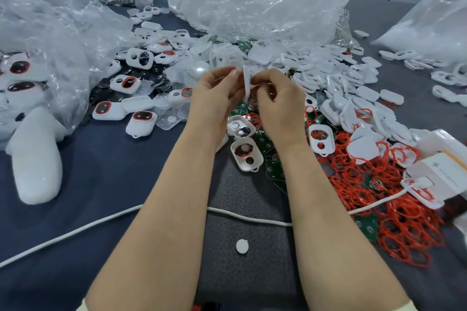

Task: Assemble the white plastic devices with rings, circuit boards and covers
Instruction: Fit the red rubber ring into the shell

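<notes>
Above the middle of the table, both hands meet over the heap of parts and share one white plastic piece, which stands edge-on between them. The left hand pinches its left side with curled fingertips. The right hand pinches its right side, fingers bent close together. The grip is narrow on both sides, with hardly any gap showing. Seen this thin, the piece may be a cover or a shell; I cannot tell which.

Just below the hands two open white shells lie face up among green circuit boards. A loose pile of red rings spreads to the right. Closed white devices with red rims lie to the left, beside crumpled clear bags. A white cable runs across the table under both forearms, and a small white disc rests on the dark mat between them.
</notes>
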